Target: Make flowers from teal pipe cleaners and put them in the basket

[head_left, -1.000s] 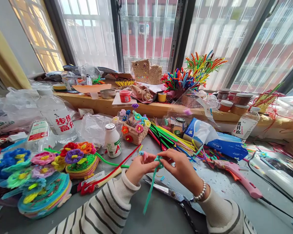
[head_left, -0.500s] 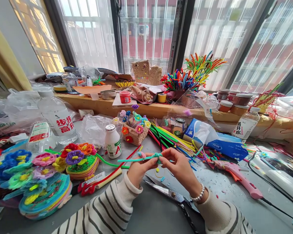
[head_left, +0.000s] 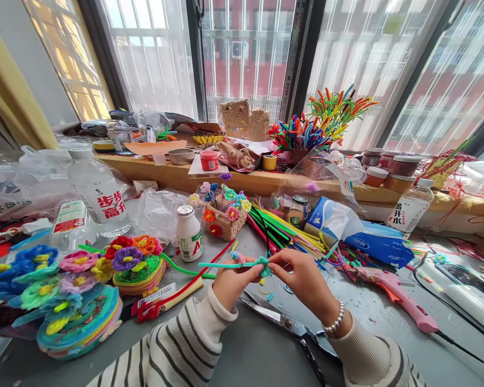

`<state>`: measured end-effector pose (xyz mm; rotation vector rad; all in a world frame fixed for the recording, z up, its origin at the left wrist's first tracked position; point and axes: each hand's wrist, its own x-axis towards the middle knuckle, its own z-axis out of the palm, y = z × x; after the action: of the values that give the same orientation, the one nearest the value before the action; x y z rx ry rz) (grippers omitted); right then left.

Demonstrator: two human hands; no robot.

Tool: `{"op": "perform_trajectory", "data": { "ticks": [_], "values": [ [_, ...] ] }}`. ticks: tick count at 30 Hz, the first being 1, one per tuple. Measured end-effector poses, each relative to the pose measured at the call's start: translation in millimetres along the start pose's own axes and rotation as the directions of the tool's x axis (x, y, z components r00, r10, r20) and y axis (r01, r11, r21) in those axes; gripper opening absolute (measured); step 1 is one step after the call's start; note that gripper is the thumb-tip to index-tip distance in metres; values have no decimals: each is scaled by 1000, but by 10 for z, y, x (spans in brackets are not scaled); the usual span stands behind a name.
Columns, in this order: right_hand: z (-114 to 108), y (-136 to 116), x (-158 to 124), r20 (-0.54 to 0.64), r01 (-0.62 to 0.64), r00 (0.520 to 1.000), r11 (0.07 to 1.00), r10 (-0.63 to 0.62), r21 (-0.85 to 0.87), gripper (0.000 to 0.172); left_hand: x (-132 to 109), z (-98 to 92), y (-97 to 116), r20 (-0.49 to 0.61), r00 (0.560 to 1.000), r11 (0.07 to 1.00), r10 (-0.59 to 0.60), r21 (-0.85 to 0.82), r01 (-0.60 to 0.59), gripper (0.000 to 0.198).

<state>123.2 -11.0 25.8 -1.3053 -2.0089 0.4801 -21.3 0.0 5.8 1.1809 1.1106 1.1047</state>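
A turquoise pipe cleaner [head_left: 218, 264] runs sideways in front of me, its right end bent into a small looped flower shape [head_left: 263, 265]. My left hand [head_left: 236, 280] is closed round the straight part, thumb on top, and its loose end sticks out to the left. With thumb and forefinger, my right hand [head_left: 302, 275] pinches the right edge of the flower shape. A bit of pink pipe cleaner [head_left: 237, 256] shows by the left fingers; whether they hold it I cannot tell. Below the hands lie large open scissors [head_left: 286, 322] with dark handles.
Pipe-cleaner flowers [head_left: 78, 262] and round coloured pads [head_left: 83, 328] crowd the left. Behind stand a white bottle [head_left: 189, 234], a flower basket [head_left: 226, 223] and loose pipe cleaners [head_left: 282, 231]. A pink glue gun [head_left: 403, 298] with its cord lies right, near a blue tissue pack [head_left: 381, 244].
My right fingers have shifted slightly to the right edge of the flower shape, showing more of it. The left hand keeps its grip. The whole view has shifted a little.
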Motion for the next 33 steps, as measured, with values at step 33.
{"op": "perform_trajectory", "data": {
  "ticks": [33],
  "values": [
    [163,-30,-72,-167,55,985,997,-47,45,14,49,-29,-19,51,990,959,-133,-245,142,24]
  ]
}}
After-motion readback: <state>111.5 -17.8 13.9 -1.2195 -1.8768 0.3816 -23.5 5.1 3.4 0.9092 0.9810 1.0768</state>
